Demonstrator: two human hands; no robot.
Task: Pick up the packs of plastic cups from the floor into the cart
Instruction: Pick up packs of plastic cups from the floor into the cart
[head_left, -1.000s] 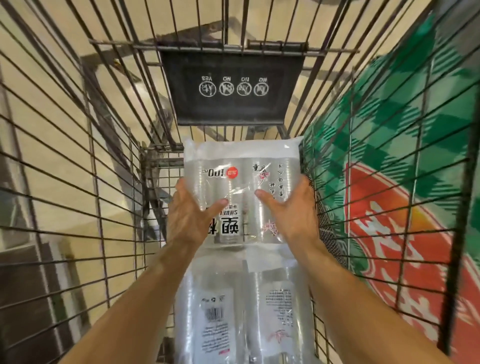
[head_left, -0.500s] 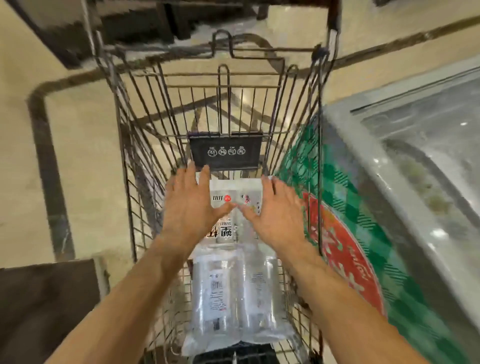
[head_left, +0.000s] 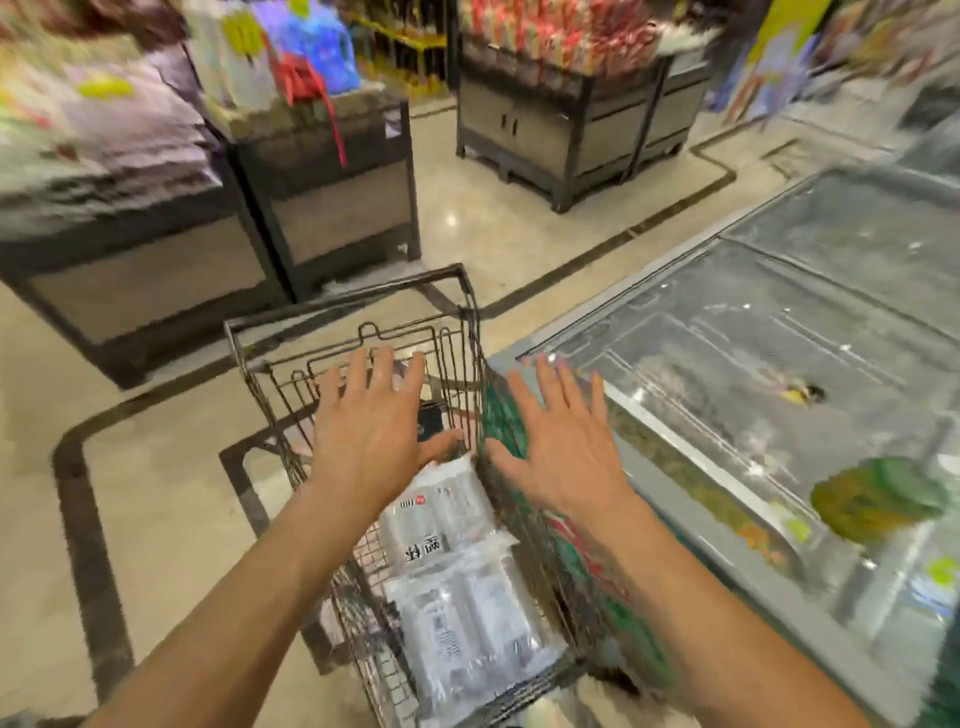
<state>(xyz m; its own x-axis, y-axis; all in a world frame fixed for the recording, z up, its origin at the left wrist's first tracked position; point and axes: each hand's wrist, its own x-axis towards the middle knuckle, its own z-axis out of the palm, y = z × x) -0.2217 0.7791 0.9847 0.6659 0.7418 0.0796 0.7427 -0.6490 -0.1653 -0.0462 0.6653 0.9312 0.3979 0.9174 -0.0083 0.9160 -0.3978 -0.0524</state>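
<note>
Both hands hang over the cart (head_left: 291, 374) with nothing in them. The left hand (head_left: 371, 431) is spread flat, fingers apart and straight, palm down above the far half of the basket; its thumb points toward the right-hand wire wall. The right hand (head_left: 561, 447) is just as open, fingers splayed, and sits over that wall's top edge, partly outside the basket on the freezer (head_left: 779, 374) side. Neither touches a pack, so this reads as a let-go rather than a reach.

Two packs of cups lie on the cart floor. The far pack (head_left: 439, 512) lies flat with its printed label up, one end under the left thumb's line of sight; the near pack (head_left: 467, 623) lies flat toward the handle end, its far edge overlapping or butting the other (the blur makes it hard to say which). They run lengthwise along the basket, pushed toward the right wall, which probably suits the narrow floor and leaves the left strip free for more.

The floor (head_left: 156, 519) shown around the cart carries no pack, though the view is smeared and only part of it shows, so I cannot tell whether any are left to fetch. Open, flat hands suit that: nothing to carry, ready to grip the next one. The cart stands just beside the freezer's corner, with dark display bins (head_left: 332, 202) well apart across the aisle.
</note>
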